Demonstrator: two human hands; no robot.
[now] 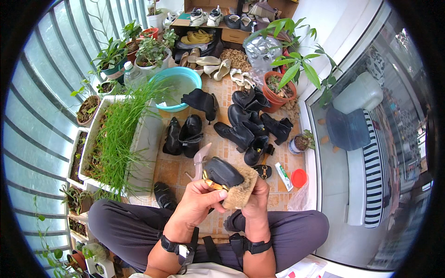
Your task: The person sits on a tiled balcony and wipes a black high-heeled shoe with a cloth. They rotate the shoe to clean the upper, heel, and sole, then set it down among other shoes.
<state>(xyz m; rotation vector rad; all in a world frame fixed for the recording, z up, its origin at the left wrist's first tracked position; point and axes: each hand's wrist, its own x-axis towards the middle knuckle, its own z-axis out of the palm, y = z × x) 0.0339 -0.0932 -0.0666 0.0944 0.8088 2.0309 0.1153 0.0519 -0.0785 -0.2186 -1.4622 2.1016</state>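
My left hand (200, 199) grips a black leather shoe (223, 172) with gold-coloured trim, its rounded toe pointing away from me. In my right hand (258, 199) is a shoe brush (240, 196) with tan bristles, turned against the side of the shoe. The palm side of the right hand is hidden behind the brush. Just beyond the shoe stands a pale pink high-heeled shoe (200, 161). A black shoe with a gold buckle (264, 171) lies on the tiles past the brush. To its right are a white and green tube (284, 177) and a round red lid (299, 178).
Several black boots (240, 133) crowd the tiled floor ahead. A turquoise basin of water (194, 78) stands beyond them. On the left is a white planter (147, 149) of long grass; at right are a terracotta pot (274, 100) and a glass door (333, 194). Shoes (199, 17) fill the rack behind.
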